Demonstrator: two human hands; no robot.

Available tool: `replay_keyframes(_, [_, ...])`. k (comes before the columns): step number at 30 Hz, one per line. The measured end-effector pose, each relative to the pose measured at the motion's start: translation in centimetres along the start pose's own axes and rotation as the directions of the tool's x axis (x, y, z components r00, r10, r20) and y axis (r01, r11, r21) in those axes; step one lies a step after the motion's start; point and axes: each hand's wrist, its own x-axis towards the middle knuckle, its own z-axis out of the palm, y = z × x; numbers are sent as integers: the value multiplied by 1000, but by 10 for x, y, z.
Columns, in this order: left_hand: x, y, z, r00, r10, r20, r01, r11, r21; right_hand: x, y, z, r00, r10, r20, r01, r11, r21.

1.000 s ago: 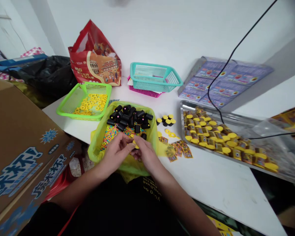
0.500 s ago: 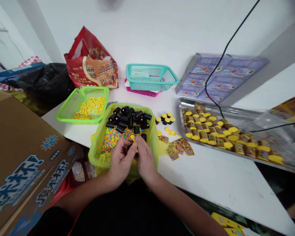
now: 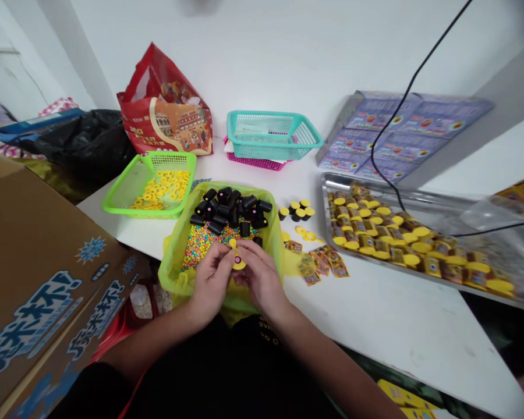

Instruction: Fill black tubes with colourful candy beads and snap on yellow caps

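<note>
My left hand (image 3: pixel 210 283) and my right hand (image 3: pixel 259 276) meet above a yellow-green plastic bag (image 3: pixel 173 272), pinching a small yellow cap (image 3: pixel 238 262) between their fingers. Part of the cap is hidden by my fingers. Inside the bag lie multicoloured candy beads (image 3: pixel 199 247), with a heap of black tubes (image 3: pixel 227 209) behind them. To the right of the bag stand several yellow-capped black tubes (image 3: pixel 295 210), near loose yellow rings (image 3: pixel 305 234) and printed wrappers (image 3: pixel 325 262).
A steel tray (image 3: pixel 419 244) holds rows of yellow-capped packets. A green basket (image 3: pixel 148 185) holds yellow rings. Behind stand a teal basket (image 3: pixel 273 135) on a pink one, a red printed bag (image 3: pixel 163 107), and purple printed sheets (image 3: pixel 402 131). A cardboard box (image 3: pixel 39 279) fills the left.
My hands have parted slightly, and the yellow cap now shows between them, with a dark centre. My view has shifted a little.
</note>
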Motion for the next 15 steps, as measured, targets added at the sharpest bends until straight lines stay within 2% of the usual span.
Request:
replay_keyframes(2, [2,3,-2,998,-59,0,59,998,-25,2,-2,-6,995,-3,95,9,998,-66])
replay_keyframes(5, [7,8,-5,987,-160,-5,159,985,-73,6,-9,-18,972,-100,214,141,973,-185])
replay_keyframes(10, [7,12,-6,977,-196,81,204,973,-110,8,-13,-27,926,-292,240,347,909,-233])
replay_keyframes(13, [6,13,-4,969,-217,116,232,963,-139,4,-15,-27,862,-429,272,495,828,-263])
replay_keyframes(15, [6,13,-3,960,-246,131,267,948,-176,2,-17,-26,786,-532,315,617,707,-346])
